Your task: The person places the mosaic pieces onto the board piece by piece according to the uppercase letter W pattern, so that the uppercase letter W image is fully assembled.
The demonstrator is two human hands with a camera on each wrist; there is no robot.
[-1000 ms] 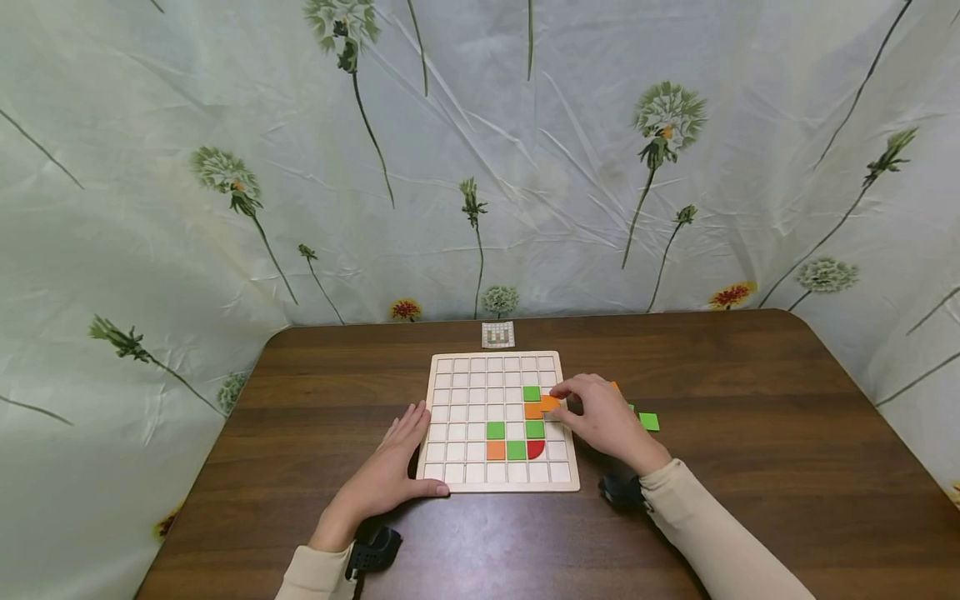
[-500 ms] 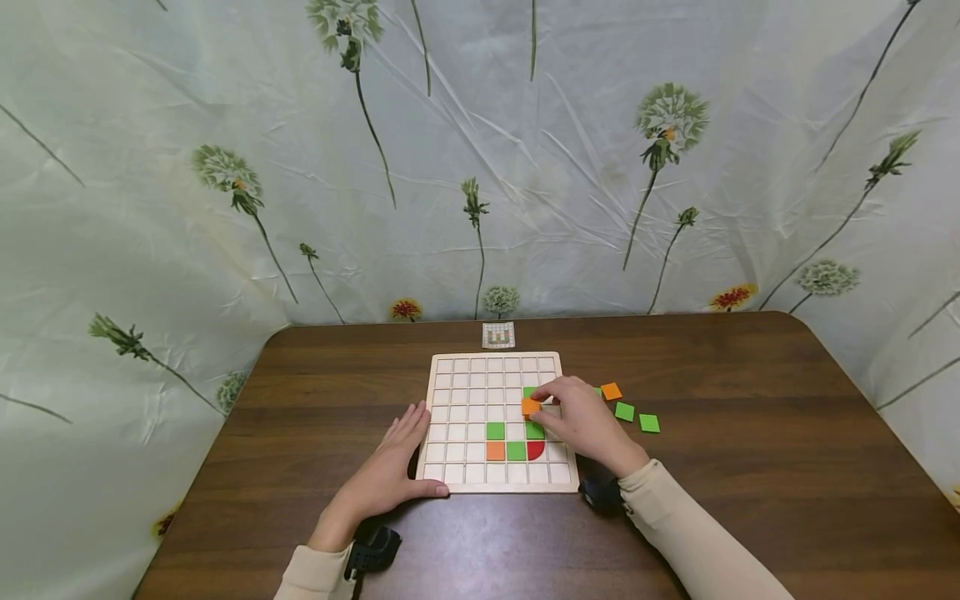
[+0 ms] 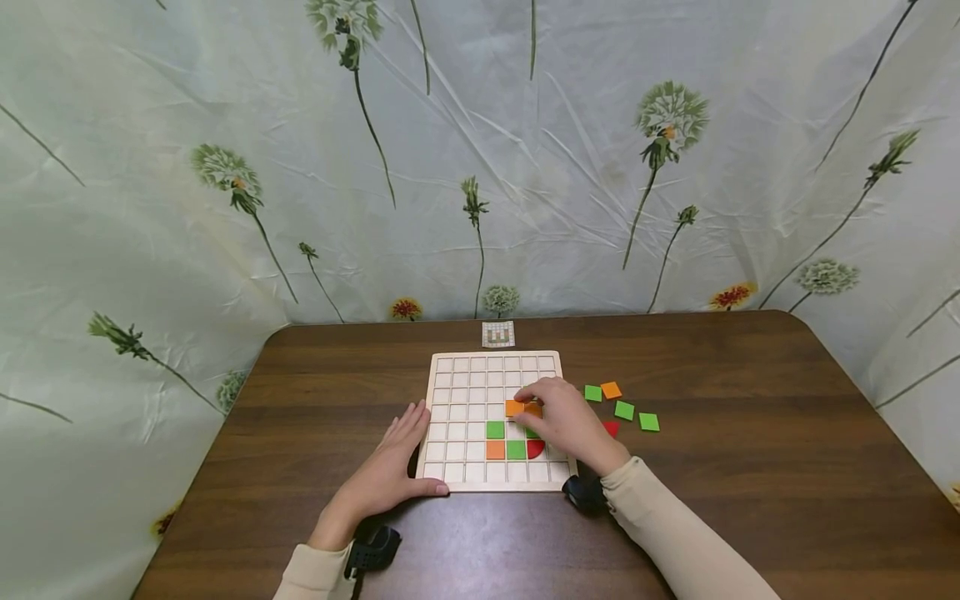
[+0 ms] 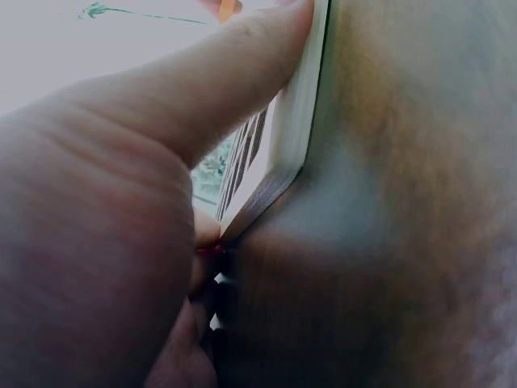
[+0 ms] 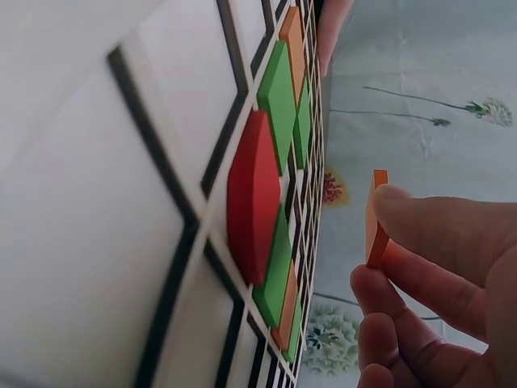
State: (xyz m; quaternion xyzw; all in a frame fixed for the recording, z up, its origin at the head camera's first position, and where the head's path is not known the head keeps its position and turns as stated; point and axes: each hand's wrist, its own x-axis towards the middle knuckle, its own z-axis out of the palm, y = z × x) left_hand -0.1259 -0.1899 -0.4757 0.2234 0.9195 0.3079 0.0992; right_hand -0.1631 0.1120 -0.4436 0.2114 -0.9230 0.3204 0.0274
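Note:
My right hand (image 3: 564, 421) pinches an orange square tile (image 3: 513, 408) between thumb and fingers over the pale gridded board (image 3: 459, 477). In the right wrist view the held orange tile (image 5: 374, 222) stands on edge, apart from the board. Set in the grid are a green tile (image 3: 495, 430), an orange one (image 3: 496, 450), another green (image 3: 516, 450) and a red rounded piece (image 3: 536, 448). Other tiles lie partly under the right hand. Along the board's left side rests my left hand (image 3: 384, 468), fingers extended, its thumb (image 4: 234, 69) on the near edge.
Right of the board lie loose tiles: a green one (image 3: 592, 392), an orange one (image 3: 611, 390), more green (image 3: 648, 422) and a red piece (image 3: 612, 428) partly hidden by the hand. A small pattern card (image 3: 498, 334) lies behind the board.
The right hand has carried the orange tile leftward across the board, past the orange tile in the grid. Loose tiles at the right have come into view. The left hand has stayed still.

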